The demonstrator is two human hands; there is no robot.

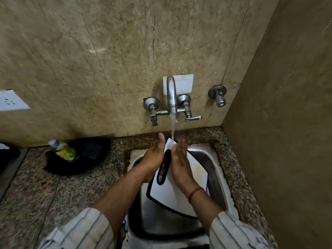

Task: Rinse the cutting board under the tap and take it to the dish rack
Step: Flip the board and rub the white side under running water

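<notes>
Fingers (pixel 181 144) of left hand (pixel 154 157) and right hand (pixel 179 163) at top of cutting board (pixel 179 198)

Speckled counter (pixel 36 186) with black bowl (pixel 89 155)

Pale sleeves with thin dark stripes are worn; the left sleeve (pixel 80 230) and the right sleeve (pixel 231 234) end at mid-forearm. A reddish thread (pixel 195 192) is tied round the right wrist.

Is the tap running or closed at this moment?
Running: a stream of water falls from the tap onto the upper corner of the cutting board.
</notes>
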